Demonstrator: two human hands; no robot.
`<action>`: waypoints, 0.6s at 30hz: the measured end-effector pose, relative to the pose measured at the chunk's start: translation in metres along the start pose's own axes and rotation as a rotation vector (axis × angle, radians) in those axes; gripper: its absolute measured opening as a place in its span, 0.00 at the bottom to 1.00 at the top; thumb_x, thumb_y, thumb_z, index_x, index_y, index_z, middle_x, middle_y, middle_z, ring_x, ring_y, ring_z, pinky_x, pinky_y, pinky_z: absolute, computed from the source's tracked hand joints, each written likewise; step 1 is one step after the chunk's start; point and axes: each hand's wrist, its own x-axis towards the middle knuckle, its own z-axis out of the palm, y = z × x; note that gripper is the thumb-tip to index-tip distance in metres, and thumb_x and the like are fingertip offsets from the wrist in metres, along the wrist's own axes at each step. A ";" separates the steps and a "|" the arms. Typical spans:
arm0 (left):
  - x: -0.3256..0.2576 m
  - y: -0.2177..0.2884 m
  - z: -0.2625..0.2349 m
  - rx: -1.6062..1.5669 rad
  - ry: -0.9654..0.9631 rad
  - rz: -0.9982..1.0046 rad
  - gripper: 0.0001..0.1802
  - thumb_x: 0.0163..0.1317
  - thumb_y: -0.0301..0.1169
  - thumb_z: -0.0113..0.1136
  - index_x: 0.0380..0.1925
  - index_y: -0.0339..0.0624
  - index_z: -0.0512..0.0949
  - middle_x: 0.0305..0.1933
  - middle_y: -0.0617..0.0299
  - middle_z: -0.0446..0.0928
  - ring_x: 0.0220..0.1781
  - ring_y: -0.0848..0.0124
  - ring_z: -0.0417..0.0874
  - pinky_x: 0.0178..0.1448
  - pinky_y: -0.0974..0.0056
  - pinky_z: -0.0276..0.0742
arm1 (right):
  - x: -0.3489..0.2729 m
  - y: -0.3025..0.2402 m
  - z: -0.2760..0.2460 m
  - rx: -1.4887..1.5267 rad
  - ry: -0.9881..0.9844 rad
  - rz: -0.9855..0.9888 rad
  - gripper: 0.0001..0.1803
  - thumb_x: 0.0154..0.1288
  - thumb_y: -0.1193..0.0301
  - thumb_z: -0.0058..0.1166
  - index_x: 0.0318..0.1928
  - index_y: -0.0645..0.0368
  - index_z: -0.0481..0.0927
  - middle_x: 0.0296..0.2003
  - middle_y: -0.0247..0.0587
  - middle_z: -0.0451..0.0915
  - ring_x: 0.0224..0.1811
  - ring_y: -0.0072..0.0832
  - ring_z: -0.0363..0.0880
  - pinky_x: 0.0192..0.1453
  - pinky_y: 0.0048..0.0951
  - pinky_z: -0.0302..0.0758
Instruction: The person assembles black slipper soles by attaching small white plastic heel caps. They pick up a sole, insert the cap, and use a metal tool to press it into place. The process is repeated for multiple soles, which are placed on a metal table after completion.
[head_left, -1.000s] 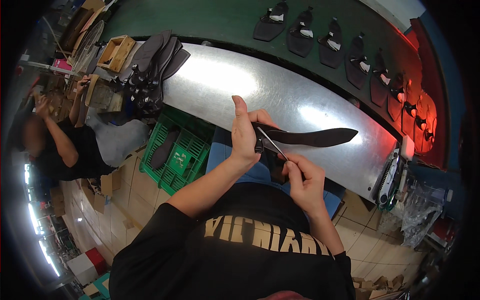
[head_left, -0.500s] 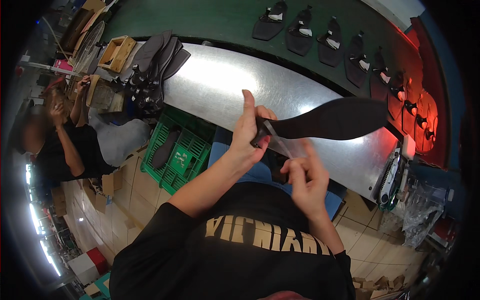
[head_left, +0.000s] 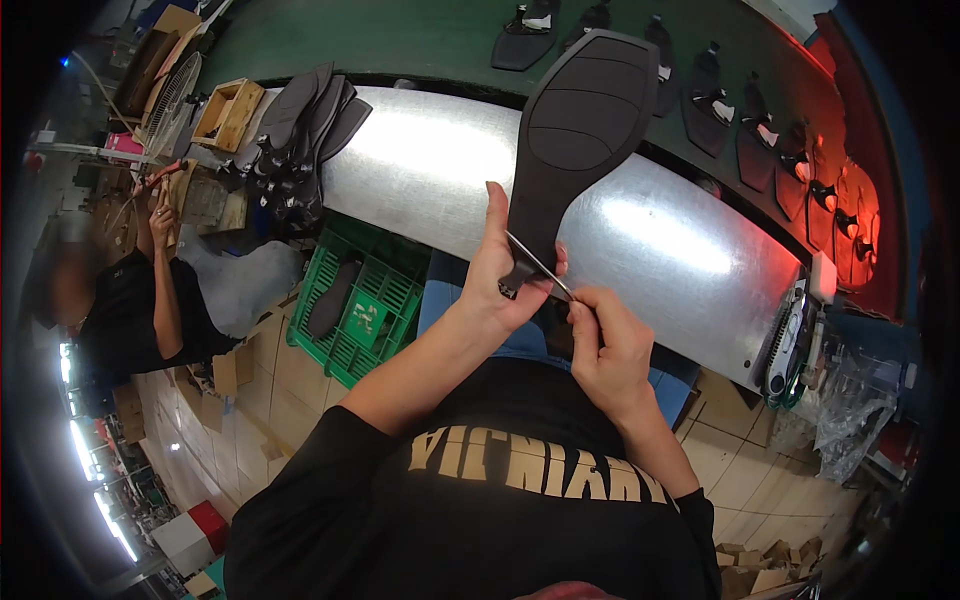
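My left hand [head_left: 503, 278] is closed around the narrow heel end of a black shoe sole [head_left: 580, 125], thumb stretched upward. The sole points away from me, its broad, squarish toe end over the far edge of the metal bench. A grooved, panelled face is turned up. In my right hand [head_left: 615, 345], a thin metal tool [head_left: 540, 265] is gripped between thumb and fingers. Its shaft lies slantwise across the heel end, next to my left palm; what kind of tip it has I cannot make out.
Sandals [head_left: 709, 105] stand in a row on a green belt [head_left: 420, 40], red light at the right. Beside piled black soles [head_left: 300, 105] is a wooden box [head_left: 228, 113]. A green crate [head_left: 368, 318] stands below the metal bench [head_left: 420, 160]. A co-worker [head_left: 135, 310] sits at left.
The sole has swung from pointing right to pointing away from me. The tool now shows sharply across its heel end. The sandals have shifted slightly left. The co-worker's hands have moved.
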 end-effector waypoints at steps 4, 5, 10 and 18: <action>0.002 -0.001 0.004 0.088 -0.015 0.022 0.34 0.60 0.68 0.48 0.30 0.46 0.77 0.23 0.64 0.77 0.22 0.68 0.79 0.30 0.64 0.77 | -0.003 0.004 0.006 -0.058 -0.056 -0.023 0.05 0.61 0.81 0.54 0.37 0.62 0.76 0.28 0.46 0.77 0.26 0.42 0.78 0.30 0.36 0.73; 0.002 -0.001 0.005 0.104 -0.023 0.014 0.34 0.60 0.68 0.48 0.30 0.46 0.77 0.22 0.64 0.77 0.22 0.68 0.79 0.29 0.64 0.76 | -0.003 0.004 0.006 -0.055 -0.075 -0.023 0.05 0.61 0.80 0.54 0.37 0.62 0.76 0.28 0.46 0.77 0.26 0.43 0.77 0.30 0.36 0.73; -0.001 0.004 0.012 0.227 -0.055 0.070 0.35 0.61 0.68 0.45 0.29 0.45 0.77 0.21 0.64 0.76 0.21 0.68 0.79 0.27 0.65 0.75 | -0.003 -0.001 0.003 0.015 -0.101 -0.098 0.04 0.60 0.80 0.55 0.36 0.61 0.75 0.27 0.44 0.76 0.26 0.41 0.77 0.30 0.36 0.73; 0.017 0.079 0.017 0.186 0.124 0.290 0.35 0.61 0.68 0.46 0.33 0.43 0.75 0.24 0.59 0.77 0.23 0.65 0.79 0.28 0.64 0.75 | -0.005 0.003 0.006 0.002 -0.078 -0.127 0.04 0.63 0.79 0.52 0.37 0.63 0.79 0.28 0.45 0.79 0.26 0.36 0.78 0.30 0.33 0.74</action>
